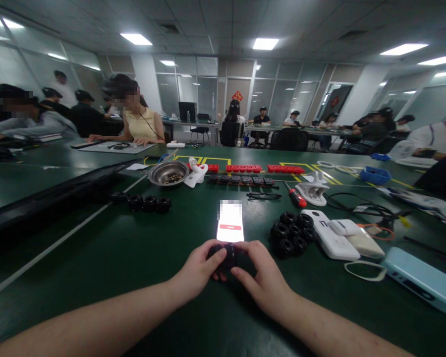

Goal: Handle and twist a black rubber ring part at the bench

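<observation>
A thick black ring-shaped part [228, 255] sits between my two hands, just above the green table. My left hand [202, 265] is closed around it, thumb across its front and fingertips showing underneath. On the other side, my right hand [262, 272] pinches at its edge, index finger along the top and thumb below; the palm side is partly hidden. Right beyond the fingers lies a phone [230, 225] with a bright white screen and a red bar. Several similar black ring parts [293, 233] are clustered to the right, and another row of black ring parts [149, 203] lies to the left.
Farther out are a metal bowl [162, 174] with small brassy pieces, red trays [244, 168], a black strip [242, 180], glasses [263, 196] and a red-handled screwdriver [296, 196]. White devices [330, 238], cables and a light-blue box [423, 277] occupy the right. A person [141, 119] sits across.
</observation>
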`<action>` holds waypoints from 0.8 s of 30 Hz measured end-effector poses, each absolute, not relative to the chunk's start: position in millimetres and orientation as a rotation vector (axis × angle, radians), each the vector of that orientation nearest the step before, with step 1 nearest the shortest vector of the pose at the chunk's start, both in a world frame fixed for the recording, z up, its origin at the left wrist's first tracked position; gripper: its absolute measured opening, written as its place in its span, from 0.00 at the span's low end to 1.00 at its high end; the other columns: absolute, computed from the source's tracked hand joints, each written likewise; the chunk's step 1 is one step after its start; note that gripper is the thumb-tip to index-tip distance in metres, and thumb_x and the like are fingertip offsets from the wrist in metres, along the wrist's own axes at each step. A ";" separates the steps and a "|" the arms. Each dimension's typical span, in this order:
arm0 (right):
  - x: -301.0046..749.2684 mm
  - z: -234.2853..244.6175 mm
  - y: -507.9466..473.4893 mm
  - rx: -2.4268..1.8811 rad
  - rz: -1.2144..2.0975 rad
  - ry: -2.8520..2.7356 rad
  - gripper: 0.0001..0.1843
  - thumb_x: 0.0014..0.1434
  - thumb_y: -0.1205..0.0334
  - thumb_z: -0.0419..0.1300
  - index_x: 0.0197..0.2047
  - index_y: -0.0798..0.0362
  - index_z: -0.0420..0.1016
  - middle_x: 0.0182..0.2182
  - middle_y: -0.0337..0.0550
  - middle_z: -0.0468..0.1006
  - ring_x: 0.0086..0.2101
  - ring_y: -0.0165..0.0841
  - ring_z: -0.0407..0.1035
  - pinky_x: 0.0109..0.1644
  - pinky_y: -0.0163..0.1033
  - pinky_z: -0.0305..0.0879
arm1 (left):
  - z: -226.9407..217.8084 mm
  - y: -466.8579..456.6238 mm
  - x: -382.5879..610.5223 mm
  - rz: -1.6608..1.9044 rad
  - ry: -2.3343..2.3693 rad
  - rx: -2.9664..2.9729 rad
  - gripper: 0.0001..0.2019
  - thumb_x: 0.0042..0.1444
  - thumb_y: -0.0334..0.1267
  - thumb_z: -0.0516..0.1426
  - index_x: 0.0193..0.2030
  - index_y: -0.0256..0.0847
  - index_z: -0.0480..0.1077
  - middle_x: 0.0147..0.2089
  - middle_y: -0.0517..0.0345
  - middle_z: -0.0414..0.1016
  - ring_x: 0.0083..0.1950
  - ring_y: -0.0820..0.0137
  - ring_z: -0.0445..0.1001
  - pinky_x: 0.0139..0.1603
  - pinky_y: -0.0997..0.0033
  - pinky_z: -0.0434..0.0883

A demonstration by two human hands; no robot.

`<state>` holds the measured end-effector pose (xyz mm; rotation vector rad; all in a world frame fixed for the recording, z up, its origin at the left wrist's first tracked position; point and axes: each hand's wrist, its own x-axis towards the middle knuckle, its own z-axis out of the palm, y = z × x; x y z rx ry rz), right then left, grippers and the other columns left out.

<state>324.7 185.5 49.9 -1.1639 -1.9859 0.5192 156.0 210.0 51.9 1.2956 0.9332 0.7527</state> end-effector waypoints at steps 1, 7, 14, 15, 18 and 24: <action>324.7 49.8 185.1 -1.153 0.517 -1.990 0.17 0.52 0.66 0.57 0.47 0.52 0.63 0.39 0.45 0.69 0.40 0.36 0.63 0.44 0.43 0.61 | 52.1 210.2 156.3 0.752 0.936 1.293 0.22 0.48 0.51 0.52 0.41 0.34 0.61 0.30 0.58 0.68 0.25 0.73 0.67 0.26 0.71 0.63; 325.6 46.5 183.7 -1.227 0.573 -1.996 0.16 0.55 0.60 0.54 0.47 0.52 0.63 0.36 0.45 0.69 0.37 0.37 0.64 0.41 0.44 0.62 | 49.8 208.3 155.5 0.761 0.920 1.313 0.22 0.47 0.53 0.53 0.41 0.36 0.62 0.32 0.58 0.67 0.26 0.73 0.68 0.26 0.72 0.63; 325.4 50.8 184.2 -1.155 0.593 -1.973 0.14 0.55 0.64 0.54 0.47 0.51 0.64 0.37 0.44 0.69 0.37 0.36 0.64 0.41 0.43 0.63 | 48.4 207.8 154.6 0.759 0.830 1.329 0.23 0.45 0.51 0.56 0.44 0.38 0.61 0.38 0.55 0.68 0.28 0.72 0.70 0.27 0.73 0.64; 325.6 51.4 183.3 -1.104 0.579 -1.992 0.17 0.55 0.65 0.55 0.49 0.50 0.63 0.39 0.44 0.69 0.39 0.36 0.64 0.43 0.44 0.62 | 48.8 208.2 154.7 0.753 0.837 1.307 0.24 0.46 0.52 0.55 0.44 0.37 0.60 0.37 0.55 0.68 0.26 0.73 0.70 0.25 0.72 0.64; 326.1 51.4 179.9 -1.004 0.519 -2.063 0.23 0.53 0.68 0.55 0.53 0.47 0.57 0.46 0.45 0.65 0.47 0.37 0.59 0.50 0.45 0.58 | 50.2 208.7 154.2 0.752 0.864 1.265 0.24 0.47 0.54 0.53 0.43 0.35 0.60 0.33 0.55 0.68 0.22 0.74 0.69 0.24 0.71 0.64; 326.5 47.4 181.9 -1.183 0.451 -1.963 0.22 0.54 0.57 0.55 0.51 0.53 0.59 0.41 0.47 0.68 0.42 0.40 0.63 0.45 0.48 0.60 | 49.2 206.6 154.3 0.793 0.863 1.279 0.19 0.42 0.45 0.60 0.39 0.38 0.63 0.37 0.58 0.66 0.30 0.73 0.68 0.28 0.72 0.66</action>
